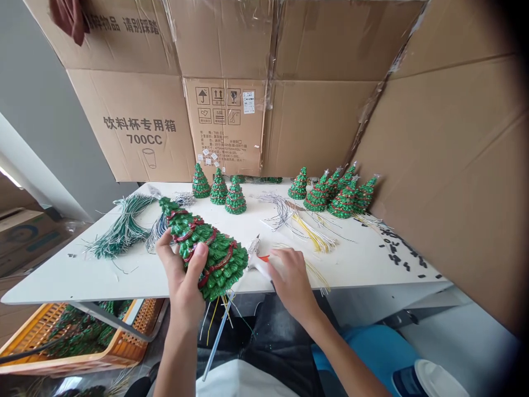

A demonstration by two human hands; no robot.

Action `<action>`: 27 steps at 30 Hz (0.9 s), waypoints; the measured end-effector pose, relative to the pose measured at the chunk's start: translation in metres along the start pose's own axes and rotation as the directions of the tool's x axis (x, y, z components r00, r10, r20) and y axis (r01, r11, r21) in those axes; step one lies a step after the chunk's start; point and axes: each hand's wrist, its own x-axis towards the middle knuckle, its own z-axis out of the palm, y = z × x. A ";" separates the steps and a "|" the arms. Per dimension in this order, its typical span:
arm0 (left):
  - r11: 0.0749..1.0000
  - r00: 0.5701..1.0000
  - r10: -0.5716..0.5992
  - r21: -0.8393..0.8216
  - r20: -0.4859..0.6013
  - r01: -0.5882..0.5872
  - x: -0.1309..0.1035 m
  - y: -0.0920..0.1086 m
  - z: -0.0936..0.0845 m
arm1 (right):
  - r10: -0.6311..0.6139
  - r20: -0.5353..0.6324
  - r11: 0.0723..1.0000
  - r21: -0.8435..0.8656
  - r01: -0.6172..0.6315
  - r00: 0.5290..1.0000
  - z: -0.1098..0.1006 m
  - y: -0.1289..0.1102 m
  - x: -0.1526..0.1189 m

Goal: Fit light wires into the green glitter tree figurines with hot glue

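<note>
In my left hand (184, 275) is a green Christmas tree figurine (206, 248) with red garlands, tilted with its tip to the upper left. My thumb presses its near side. Thin white, yellow and green wires (215, 317) hang below its base. My right hand (291, 278) is closed round a white glue gun (258, 262) with an orange trigger, whose nozzle points up and away just right of the tree's base. Part of the gun is hidden behind my fingers.
Small trees stand at the back (235, 196) and back right (343, 196) of the white table (136, 284). Wire bundles lie left (124, 229) and right (316, 234). Black bits (394, 248) are scattered at the right. Cardboard (227, 127) walls the back; an orange crate (119, 350) sits below left.
</note>
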 end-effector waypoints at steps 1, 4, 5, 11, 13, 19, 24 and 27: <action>0.998 0.999 -0.044 -0.043 0.010 0.045 -0.004 0.005 0.004 | -0.007 -0.028 0.999 0.033 0.008 1.000 -0.004 -0.004 0.000; 0.984 0.985 -0.143 -0.095 0.098 0.152 -0.017 0.019 0.018 | -0.027 -0.035 0.987 0.158 0.032 0.999 -0.015 -0.018 -0.004; 0.978 0.976 -0.168 -0.100 0.135 0.182 -0.021 0.022 0.021 | -0.035 0.001 0.969 0.244 0.033 0.999 -0.018 -0.022 -0.006; 0.980 0.944 -0.167 -0.061 0.284 0.191 -0.035 0.023 0.032 | -0.090 0.326 0.660 0.727 -0.188 0.941 -0.027 -0.036 -0.005; 0.979 0.943 -0.168 -0.064 0.289 0.194 -0.036 0.022 0.033 | -0.058 0.372 0.633 0.731 -0.254 0.927 -0.031 -0.037 -0.001; 0.972 0.953 -0.195 -0.081 0.233 0.219 -0.034 0.024 0.035 | 0.070 0.365 0.600 0.728 -0.332 0.928 -0.058 -0.033 0.010; 0.966 0.961 -0.216 -0.108 0.174 0.236 -0.028 0.024 0.034 | 0.095 0.299 0.519 0.800 -0.303 0.950 -0.083 -0.042 0.008; 0.967 0.962 -0.209 -0.108 0.178 0.230 -0.025 0.021 0.032 | 0.077 0.264 0.459 0.846 -0.269 0.961 -0.091 -0.051 0.001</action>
